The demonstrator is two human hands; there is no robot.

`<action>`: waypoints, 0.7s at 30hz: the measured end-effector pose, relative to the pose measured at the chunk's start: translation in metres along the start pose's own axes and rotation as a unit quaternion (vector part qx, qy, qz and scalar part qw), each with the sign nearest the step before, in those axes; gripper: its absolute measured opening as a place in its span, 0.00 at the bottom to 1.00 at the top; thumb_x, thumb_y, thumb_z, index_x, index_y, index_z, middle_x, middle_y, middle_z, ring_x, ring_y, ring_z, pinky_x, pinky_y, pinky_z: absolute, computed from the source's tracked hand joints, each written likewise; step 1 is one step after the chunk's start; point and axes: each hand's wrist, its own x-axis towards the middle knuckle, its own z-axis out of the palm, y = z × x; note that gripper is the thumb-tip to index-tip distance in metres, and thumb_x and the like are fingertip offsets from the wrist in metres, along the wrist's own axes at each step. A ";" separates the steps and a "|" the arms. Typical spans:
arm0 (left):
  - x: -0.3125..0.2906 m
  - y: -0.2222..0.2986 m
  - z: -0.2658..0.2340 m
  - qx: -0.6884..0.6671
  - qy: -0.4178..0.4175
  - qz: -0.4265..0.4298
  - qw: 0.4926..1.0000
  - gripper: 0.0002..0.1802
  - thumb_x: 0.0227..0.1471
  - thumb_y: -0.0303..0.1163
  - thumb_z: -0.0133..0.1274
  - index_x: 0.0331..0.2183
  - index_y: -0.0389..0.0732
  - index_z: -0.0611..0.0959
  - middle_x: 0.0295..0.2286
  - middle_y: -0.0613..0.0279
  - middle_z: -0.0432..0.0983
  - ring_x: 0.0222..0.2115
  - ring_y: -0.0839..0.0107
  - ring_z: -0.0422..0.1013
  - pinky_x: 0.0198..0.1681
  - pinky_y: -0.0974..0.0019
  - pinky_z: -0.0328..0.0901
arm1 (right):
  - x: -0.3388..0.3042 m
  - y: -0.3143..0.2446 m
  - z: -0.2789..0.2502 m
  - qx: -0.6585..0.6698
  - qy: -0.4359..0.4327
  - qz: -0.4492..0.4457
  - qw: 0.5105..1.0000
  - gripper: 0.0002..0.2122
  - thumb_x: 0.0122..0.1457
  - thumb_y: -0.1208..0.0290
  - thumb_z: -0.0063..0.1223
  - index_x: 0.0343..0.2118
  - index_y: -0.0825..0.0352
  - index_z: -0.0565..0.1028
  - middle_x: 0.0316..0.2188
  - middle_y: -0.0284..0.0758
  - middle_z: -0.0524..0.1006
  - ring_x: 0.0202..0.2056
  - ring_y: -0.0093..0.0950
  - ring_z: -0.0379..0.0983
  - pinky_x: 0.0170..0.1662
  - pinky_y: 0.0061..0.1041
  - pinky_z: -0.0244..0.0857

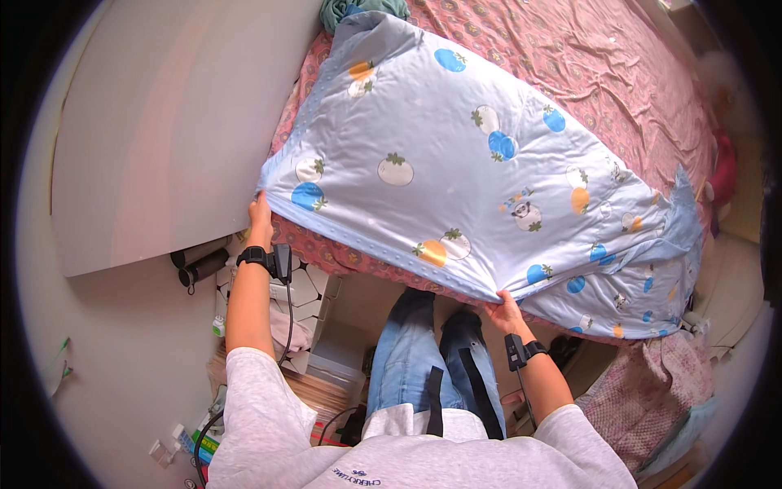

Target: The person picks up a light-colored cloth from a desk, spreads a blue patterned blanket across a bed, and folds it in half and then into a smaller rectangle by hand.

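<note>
A light blue quilt (456, 171) printed with blue, orange and white fruit shapes lies folded across a bed covered by a pink patterned sheet (570, 57). My left hand (261, 213) grips the quilt's near left corner at the bed's edge. My right hand (505, 308) pinches the near edge of the quilt further right, over the bed's side. Both wrists wear black bands with cables. The quilt's right end (652, 277) hangs bunched over the bed's edge.
A pale wall (163, 122) runs along the left. Beside the bed stand a white storage box (334, 359), two dark cylinders (199, 261) and small clutter on the floor. A pink patterned cloth (643, 391) lies at lower right. A green cloth (342, 10) sits at the bed's head.
</note>
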 end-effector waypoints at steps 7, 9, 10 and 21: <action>0.003 -0.028 -0.004 -0.042 0.101 -0.147 0.983 0.31 0.39 0.48 0.39 0.35 0.27 0.64 0.34 0.54 0.63 0.30 0.65 0.61 0.33 0.69 0.56 | 0.016 0.012 -0.016 0.014 0.030 0.012 0.999 0.10 0.41 0.72 0.40 0.29 0.67 0.61 0.29 0.36 0.65 0.33 0.28 0.61 0.40 0.25 0.55; -0.008 -0.031 -0.006 -0.081 0.115 -0.158 0.977 0.27 0.39 0.47 0.38 0.34 0.31 0.66 0.30 0.56 0.65 0.29 0.65 0.62 0.33 0.67 0.57 | 0.020 0.015 -0.014 0.011 0.010 0.026 1.000 0.10 0.42 0.72 0.40 0.30 0.67 0.60 0.29 0.36 0.65 0.34 0.28 0.61 0.40 0.25 0.54; -0.027 -0.032 0.011 -0.088 0.100 -0.192 0.972 0.25 0.39 0.46 0.38 0.33 0.33 0.67 0.28 0.56 0.65 0.28 0.65 0.62 0.32 0.66 0.57 | 0.019 0.013 -0.017 0.005 0.019 0.015 1.000 0.11 0.42 0.71 0.40 0.30 0.67 0.60 0.30 0.35 0.65 0.34 0.27 0.61 0.41 0.25 0.53; -0.360 -0.056 0.185 0.186 -0.537 -0.419 0.708 0.32 0.33 0.57 0.41 0.33 0.38 0.65 0.30 0.58 0.64 0.31 0.70 0.61 0.33 0.70 0.57 | 0.011 0.016 -0.008 0.194 -0.143 -0.014 0.970 0.10 0.44 0.74 0.40 0.32 0.68 0.62 0.29 0.36 0.65 0.34 0.27 0.61 0.40 0.23 0.54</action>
